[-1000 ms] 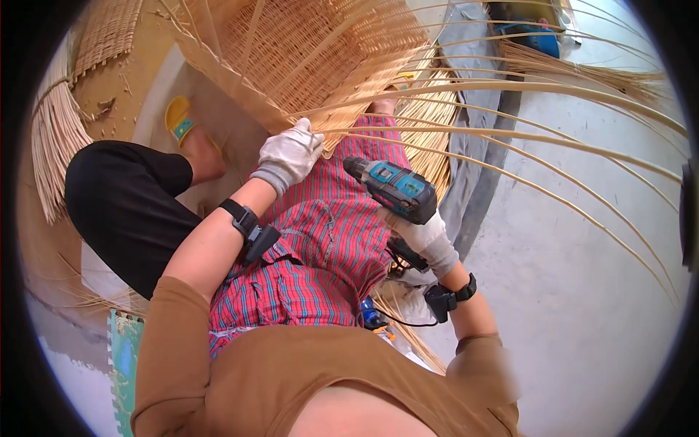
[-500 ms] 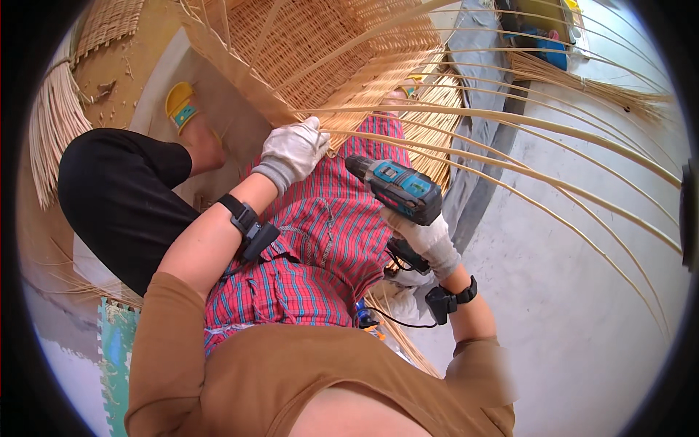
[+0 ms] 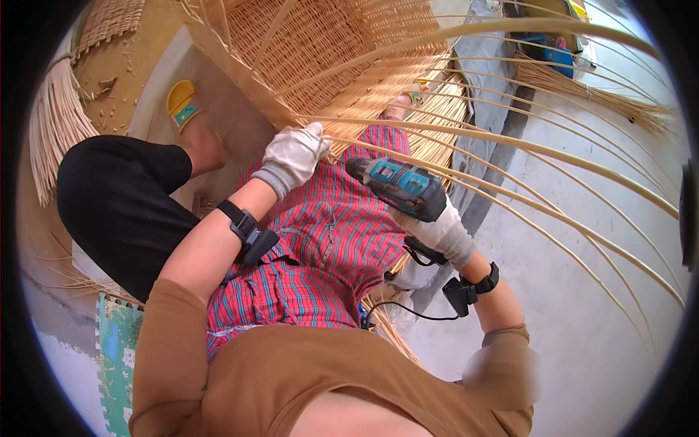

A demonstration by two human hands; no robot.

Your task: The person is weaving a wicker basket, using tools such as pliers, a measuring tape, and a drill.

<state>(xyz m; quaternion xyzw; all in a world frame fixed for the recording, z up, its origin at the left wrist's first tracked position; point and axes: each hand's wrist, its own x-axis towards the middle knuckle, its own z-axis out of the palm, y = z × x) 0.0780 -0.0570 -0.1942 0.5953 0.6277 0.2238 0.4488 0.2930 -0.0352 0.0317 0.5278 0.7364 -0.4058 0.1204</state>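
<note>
A wicker basket (image 3: pixel 320 54) with a woven body rests tilted across my legs, its corner toward me. My left hand (image 3: pixel 293 154), in a white glove, is closed on that near corner of the rim. My right hand (image 3: pixel 431 224), also gloved, grips a teal and black cordless drill (image 3: pixel 404 188) by its handle. The drill's nose points left toward the corner, just short of my left fingers. Long loose canes (image 3: pixel 524 149) fan out from the basket to the right, above the drill. Whether a bit touches the weave I cannot make out.
A red plaid apron (image 3: pixel 306 240) covers my lap. A bundle of pale canes (image 3: pixel 54 131) lies at the far left, another bundle (image 3: pixel 593 87) at the back right near a blue container (image 3: pixel 557 58). A green foam mat (image 3: pixel 116 357) is at lower left.
My right hand and forearm have shifted slightly right and down, with the drill turning a little. The loose canes have swung lower at right. My left hand keeps its hold.
</note>
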